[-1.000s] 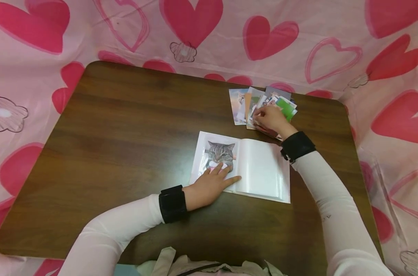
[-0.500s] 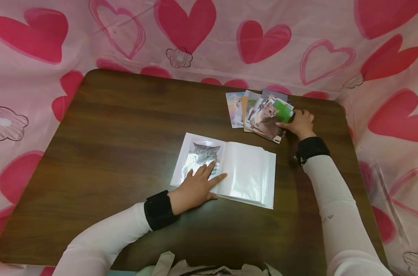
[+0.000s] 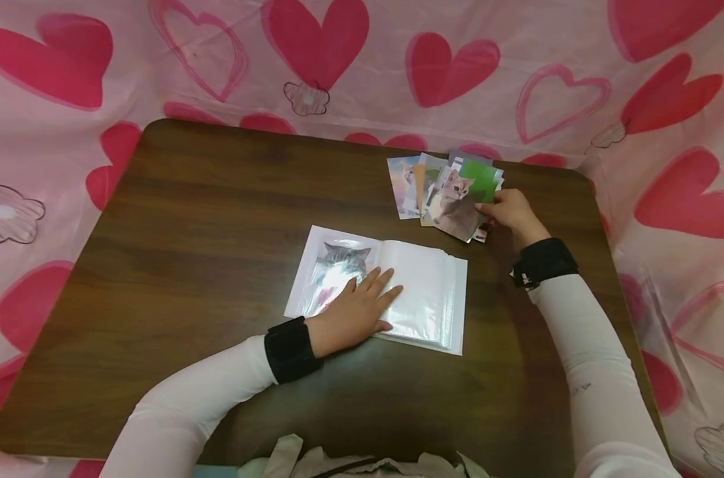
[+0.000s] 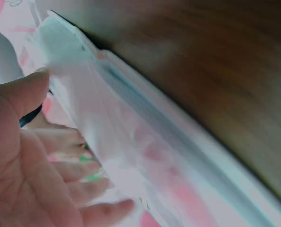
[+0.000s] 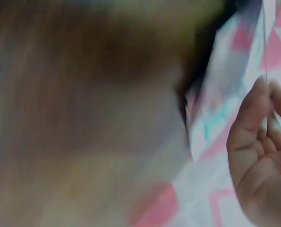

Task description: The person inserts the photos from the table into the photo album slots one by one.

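An open photo album point(image 3: 422, 285) with white pages lies in front of me, and its left pocket holds a picture of a tabby cat point(image 3: 345, 257). My left hand point(image 3: 353, 312) rests flat across its lower middle, fingers spread, covering part of that picture. In the left wrist view the album's edge is blurred beside the palm point(image 4: 17, 175). At the back right, my right hand point(image 3: 511, 211) pinches the right edge of a cat photo point(image 3: 454, 207) with a green background. The right wrist view shows this photo as a thin edge between thumb and fingers point(image 5: 258, 111).
Beneath and left of the held photo lie several loose, overlapping photos point(image 3: 400, 189), close to the far edge of the brown wooden table point(image 3: 218, 219). A pink cloth with hearts point(image 3: 452, 70) hangs behind and beside the table.
My right hand has moved from above the pile to its right edge and now pinches the top photo. The album has slid left, and my left hand has shifted toward its fold.
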The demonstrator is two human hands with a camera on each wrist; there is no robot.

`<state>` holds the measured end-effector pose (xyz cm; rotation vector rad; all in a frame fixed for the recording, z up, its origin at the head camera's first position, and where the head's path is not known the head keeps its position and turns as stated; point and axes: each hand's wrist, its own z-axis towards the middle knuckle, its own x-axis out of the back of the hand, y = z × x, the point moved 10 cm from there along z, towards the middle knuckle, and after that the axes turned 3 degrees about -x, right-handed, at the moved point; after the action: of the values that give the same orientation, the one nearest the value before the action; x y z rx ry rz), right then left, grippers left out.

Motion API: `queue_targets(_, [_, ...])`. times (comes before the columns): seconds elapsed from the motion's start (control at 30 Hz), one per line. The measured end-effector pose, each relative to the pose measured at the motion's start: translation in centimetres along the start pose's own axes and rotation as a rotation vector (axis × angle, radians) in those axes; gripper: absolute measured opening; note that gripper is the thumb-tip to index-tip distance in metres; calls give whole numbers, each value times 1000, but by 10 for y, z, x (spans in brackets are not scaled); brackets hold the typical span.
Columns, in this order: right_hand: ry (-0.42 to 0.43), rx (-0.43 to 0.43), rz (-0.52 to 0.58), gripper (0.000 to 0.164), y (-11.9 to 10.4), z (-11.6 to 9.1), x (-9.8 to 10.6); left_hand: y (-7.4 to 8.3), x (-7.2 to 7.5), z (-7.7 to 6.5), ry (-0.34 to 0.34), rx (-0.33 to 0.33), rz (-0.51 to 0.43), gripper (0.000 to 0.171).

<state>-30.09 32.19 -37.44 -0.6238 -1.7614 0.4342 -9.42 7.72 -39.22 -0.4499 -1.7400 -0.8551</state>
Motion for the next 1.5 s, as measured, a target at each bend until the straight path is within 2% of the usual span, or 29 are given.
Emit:
queue_targets(0.07, [-28, -11, 76, 32, -4, -5, 5, 9, 0, 7, 1, -55, 14, 66])
queue_targets(0.17, [-64, -7, 361, 18, -16, -13, 2, 20, 1, 15, -10, -106, 13, 64])
queue_targets(0.27, [-177, -29, 658, 4, -33, -21, -23, 26, 1, 18, -20, -124, 23, 61])
queue_targets(0.37, [-269, -85, 745, 8, -43, -29, -50, 30, 1, 18, -23, -125, 41, 56])
queue_targets(0.5, [-276, -94, 773, 11, -53, -35, -66, 34, 1, 17, -11, -117, 41, 52])
queue_targets(0.67, [-294, -28, 867, 4, -64, -39, -71, 39, 2, 15, -2, -103, 27, 48])
queue_targets(0.77, [-312, -19, 849, 6, -68, -44, -73, 43, 3, 14, -1, -98, 40, 46])
queue_targets(1.07, [-254, -143, 772, 6, -54, -48, -69, 46, 6, 13, 9, -81, 52, 47])
queue_targets(1.3, [-256, -122, 744, 11, -55, -49, -71, 34, 6, 13, 13, 4, 50, 60])
queue_targets(1.5, [-241, -106, 820, 4, -60, -50, -73, 34, 8, 13, 36, 10, 42, 60])
